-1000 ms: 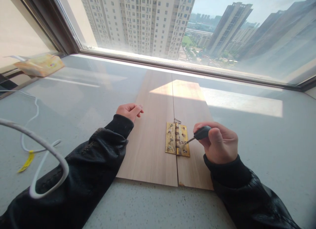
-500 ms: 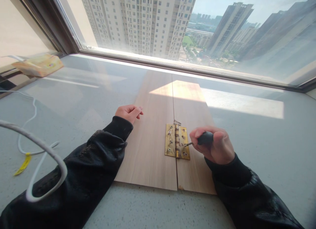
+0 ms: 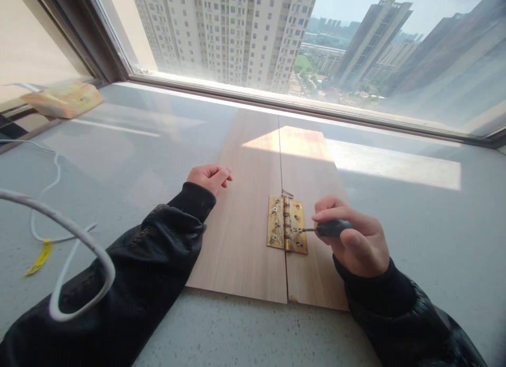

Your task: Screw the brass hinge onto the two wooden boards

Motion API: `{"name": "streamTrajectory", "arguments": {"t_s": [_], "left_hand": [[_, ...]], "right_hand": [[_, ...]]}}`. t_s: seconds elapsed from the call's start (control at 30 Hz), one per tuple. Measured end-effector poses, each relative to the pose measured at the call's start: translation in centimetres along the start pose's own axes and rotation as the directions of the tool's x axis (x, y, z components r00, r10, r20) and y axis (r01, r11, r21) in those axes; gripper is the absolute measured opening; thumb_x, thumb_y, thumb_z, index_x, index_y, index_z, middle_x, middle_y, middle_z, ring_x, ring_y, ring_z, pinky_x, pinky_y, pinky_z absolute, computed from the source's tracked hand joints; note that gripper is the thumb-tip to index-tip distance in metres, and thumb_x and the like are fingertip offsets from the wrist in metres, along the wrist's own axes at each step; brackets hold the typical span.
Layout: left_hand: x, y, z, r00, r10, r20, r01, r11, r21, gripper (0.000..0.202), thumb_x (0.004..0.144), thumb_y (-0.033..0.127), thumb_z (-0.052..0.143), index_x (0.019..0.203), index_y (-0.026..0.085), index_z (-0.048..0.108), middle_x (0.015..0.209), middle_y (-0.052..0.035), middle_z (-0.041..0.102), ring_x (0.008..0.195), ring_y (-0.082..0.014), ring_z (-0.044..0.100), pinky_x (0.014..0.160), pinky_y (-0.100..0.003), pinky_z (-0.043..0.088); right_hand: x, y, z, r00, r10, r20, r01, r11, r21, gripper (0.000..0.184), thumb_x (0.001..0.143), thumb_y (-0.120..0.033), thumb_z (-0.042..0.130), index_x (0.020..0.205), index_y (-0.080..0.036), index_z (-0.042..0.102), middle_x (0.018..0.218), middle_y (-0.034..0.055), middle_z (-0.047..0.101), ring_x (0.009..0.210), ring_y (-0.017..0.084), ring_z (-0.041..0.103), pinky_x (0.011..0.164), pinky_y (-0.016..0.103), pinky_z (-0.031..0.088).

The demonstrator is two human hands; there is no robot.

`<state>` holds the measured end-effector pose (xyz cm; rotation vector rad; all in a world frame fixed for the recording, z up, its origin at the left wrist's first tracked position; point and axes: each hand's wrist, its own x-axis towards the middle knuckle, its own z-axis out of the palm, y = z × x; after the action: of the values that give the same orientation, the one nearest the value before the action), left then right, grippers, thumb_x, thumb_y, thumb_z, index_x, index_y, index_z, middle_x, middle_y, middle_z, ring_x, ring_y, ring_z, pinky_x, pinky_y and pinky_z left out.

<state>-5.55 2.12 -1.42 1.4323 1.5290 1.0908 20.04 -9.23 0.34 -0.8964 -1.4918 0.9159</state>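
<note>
Two light wooden boards [image 3: 245, 209] lie side by side on a grey sill, joined by a brass hinge [image 3: 287, 231] with several screws. My right hand [image 3: 351, 240] is closed round a dark-handled screwdriver [image 3: 330, 228], whose metal tip touches the hinge's right leaf. My left hand [image 3: 209, 177] rests at the left board's edge with its fingers curled loosely; I see nothing in it. Both arms wear black sleeves.
A white cable [image 3: 75, 240] with a yellow tag [image 3: 39, 256] loops over the grey sill [image 3: 118, 145] at the left. A yellowish packet [image 3: 63, 99] lies at the far left corner. A wide window [image 3: 276, 40] runs along the back, its frame just beyond the boards.
My right hand has turned about the screwdriver, with the handle now lying flatter and pointing more to the right. The left hand has stayed put. The view shifted slightly.
</note>
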Motion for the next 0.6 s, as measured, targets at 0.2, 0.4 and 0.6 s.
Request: {"name": "streamTrajectory", "arguments": {"t_s": [0.2, 0.4, 0.6], "left_hand": [[0.1, -0.2, 0.1, 1.0, 0.013, 0.002, -0.013, 1.0, -0.013, 0.032, 0.072, 0.044, 0.06, 0.059, 0.015, 0.067, 0.048, 0.0013, 0.055, 0.047, -0.0095, 0.042, 0.051, -0.025, 0.03], [0.1, -0.2, 0.0, 1.0, 0.013, 0.0, -0.013, 1.0, -0.006, 0.032, 0.072, 0.043, 0.06, 0.058, 0.015, 0.067, 0.049, 0.0011, 0.056, 0.047, -0.0096, 0.043, 0.051, -0.025, 0.03], [0.0, 0.0, 0.0, 1.0, 0.013, 0.003, -0.013, 1.0, -0.002, 0.031, 0.072, 0.042, 0.06, 0.058, 0.016, 0.067, 0.049, 0.0014, 0.055, 0.047, -0.0095, 0.043, 0.052, -0.025, 0.03]], "right_hand": [[-0.2, -0.5, 1.1, 0.969, 0.082, -0.231, -0.068, 0.995, 0.068, 0.029, 0.075, -0.048, 0.068, 0.079, -0.019, 0.07, 0.068, 0.0034, 0.063, 0.037, 0.006, 0.041, 0.031, 0.021, 0.022], [-0.2, -1.1, 2.0, 0.954, 0.162, -0.253, -0.138, 0.984, 0.111, 0.037, 0.075, -0.056, 0.063, 0.08, -0.02, 0.071, 0.066, 0.0029, 0.063, 0.031, 0.003, 0.032, 0.031, 0.021, 0.012], [1.0, 0.1, 1.3, 0.989, 0.139, -0.047, -0.129, 0.976, 0.176, 0.043, 0.078, -0.06, 0.058, 0.074, -0.02, 0.071, 0.056, 0.003, 0.058, 0.046, 0.011, 0.045, 0.037, 0.023, 0.026]]}}
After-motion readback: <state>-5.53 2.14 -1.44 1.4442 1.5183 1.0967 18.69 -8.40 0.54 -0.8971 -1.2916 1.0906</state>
